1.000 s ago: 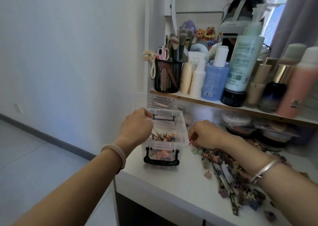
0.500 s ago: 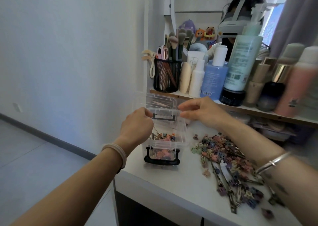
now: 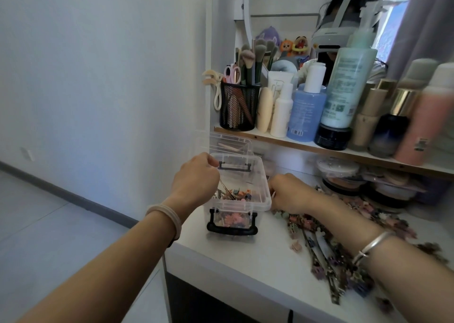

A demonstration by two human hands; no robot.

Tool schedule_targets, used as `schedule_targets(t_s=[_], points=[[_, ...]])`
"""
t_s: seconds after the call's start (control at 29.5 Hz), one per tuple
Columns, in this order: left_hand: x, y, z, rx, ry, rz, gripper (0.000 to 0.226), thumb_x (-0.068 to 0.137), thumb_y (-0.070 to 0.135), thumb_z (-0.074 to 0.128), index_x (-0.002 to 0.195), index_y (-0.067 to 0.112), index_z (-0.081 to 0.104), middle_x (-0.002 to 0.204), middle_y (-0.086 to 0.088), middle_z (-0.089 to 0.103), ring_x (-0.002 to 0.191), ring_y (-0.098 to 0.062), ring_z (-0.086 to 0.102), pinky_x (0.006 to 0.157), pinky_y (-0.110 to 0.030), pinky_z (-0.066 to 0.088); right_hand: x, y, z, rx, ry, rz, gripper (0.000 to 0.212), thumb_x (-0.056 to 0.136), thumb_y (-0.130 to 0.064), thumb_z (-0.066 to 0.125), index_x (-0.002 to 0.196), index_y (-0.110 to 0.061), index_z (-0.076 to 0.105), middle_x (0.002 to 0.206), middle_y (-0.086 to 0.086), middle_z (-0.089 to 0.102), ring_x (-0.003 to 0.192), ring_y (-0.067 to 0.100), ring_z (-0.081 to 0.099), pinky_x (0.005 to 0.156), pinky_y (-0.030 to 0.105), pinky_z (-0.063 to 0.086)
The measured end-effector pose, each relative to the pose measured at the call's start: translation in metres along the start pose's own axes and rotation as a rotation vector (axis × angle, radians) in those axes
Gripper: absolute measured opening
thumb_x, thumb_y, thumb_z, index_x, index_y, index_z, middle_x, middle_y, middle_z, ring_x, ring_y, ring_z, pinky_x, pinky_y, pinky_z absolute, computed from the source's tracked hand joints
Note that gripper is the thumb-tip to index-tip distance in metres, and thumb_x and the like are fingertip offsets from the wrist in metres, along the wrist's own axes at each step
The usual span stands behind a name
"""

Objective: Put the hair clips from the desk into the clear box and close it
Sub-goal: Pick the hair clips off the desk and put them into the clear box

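Right hand (image 3: 286,192) from above the clear box (image 3: 242,182) down (just beside it) onto the hair clips (image 3: 319,227).

Left hand (image 3: 195,179) grips clear box (image 3: 242,206); right hand (image 3: 287,193) touches hair clips (image 3: 307,224).

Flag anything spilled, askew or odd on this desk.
Nothing damaged, but hair clips sprawl loose across the desk right of the clear box; one pink clip lies apart from the pile. The box stands upright, open.

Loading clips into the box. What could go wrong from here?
The clear box sits at the left edge of the desk; a shove from the left hand gripping its rim could tip it off.
Hair clips lie near the front edge; grabs by the right hand may knock some down.
Long clips slanted inside the box might stop it closing.
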State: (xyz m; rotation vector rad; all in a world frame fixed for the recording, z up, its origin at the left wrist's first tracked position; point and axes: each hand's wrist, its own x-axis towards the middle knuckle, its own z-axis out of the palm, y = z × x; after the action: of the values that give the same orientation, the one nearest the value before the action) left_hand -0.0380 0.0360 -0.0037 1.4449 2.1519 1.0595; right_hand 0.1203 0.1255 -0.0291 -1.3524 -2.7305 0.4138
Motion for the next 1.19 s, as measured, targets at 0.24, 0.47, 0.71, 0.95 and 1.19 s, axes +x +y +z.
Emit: schedule_targets(t_s=[0.24, 0.47, 0.71, 0.95, 1.19], points=[[0.0, 0.0, 0.0, -0.003, -0.006, 0.001, 0.033, 0.093, 0.008, 0.035, 0.119, 0.015, 0.054, 0.118, -0.006, 0.057, 0.1, -0.026, 0.056, 0.093, -0.04, 0.047, -0.007, -0.007, -0.031, 0.474, 0.426, 0.043, 0.013, 0.083, -0.011, 0.066, 0.094, -0.014, 0.07, 0.088, -0.005, 0.063, 0.077, 0.002, 0.053, 0.07, 0.012, 0.039], [-0.003, 0.002, 0.001, 0.0, -0.02, -0.001, 0.034, 0.092, 0.008, 0.035, 0.12, 0.015, 0.054, 0.117, -0.006, 0.057, 0.105, -0.029, 0.057, 0.095, -0.042, 0.047, -0.015, -0.022, -0.047, 0.565, 0.361, -0.066, 0.015, 0.088, -0.028, 0.059, 0.098, -0.021, 0.068, 0.089, -0.013, 0.062, 0.084, 0.001, 0.055, 0.078, 0.016, 0.042], [-0.004, 0.002, 0.001, 0.002, -0.028, 0.004, 0.034, 0.092, 0.007, 0.035, 0.12, 0.015, 0.053, 0.1, 0.001, 0.047, 0.1, -0.026, 0.056, 0.094, -0.042, 0.047, -0.024, 0.004, -0.01, -0.105, -0.093, 0.041, 0.031, 0.084, -0.033, 0.064, 0.112, -0.019, 0.064, 0.113, -0.002, 0.062, 0.094, 0.011, 0.051, 0.08, 0.022, 0.04], [-0.006, 0.002, 0.001, 0.011, -0.035, 0.011, 0.034, 0.093, 0.008, 0.035, 0.121, 0.015, 0.053, 0.1, 0.002, 0.047, 0.103, -0.027, 0.057, 0.095, -0.042, 0.047, -0.019, -0.003, -0.004, -0.14, -0.016, 0.025, 0.022, 0.085, -0.01, 0.058, 0.105, -0.014, 0.068, 0.1, 0.001, 0.065, 0.084, 0.011, 0.047, 0.067, 0.018, 0.036], [-0.005, 0.002, 0.001, 0.014, -0.032, 0.021, 0.034, 0.093, 0.007, 0.034, 0.121, 0.014, 0.053, 0.1, 0.002, 0.047, 0.103, -0.027, 0.057, 0.094, -0.041, 0.047, -0.019, 0.001, -0.016, 0.072, 0.154, 0.029, 0.015, 0.083, -0.008, 0.065, 0.094, -0.013, 0.073, 0.094, -0.003, 0.069, 0.081, 0.007, 0.056, 0.077, 0.018, 0.04]])
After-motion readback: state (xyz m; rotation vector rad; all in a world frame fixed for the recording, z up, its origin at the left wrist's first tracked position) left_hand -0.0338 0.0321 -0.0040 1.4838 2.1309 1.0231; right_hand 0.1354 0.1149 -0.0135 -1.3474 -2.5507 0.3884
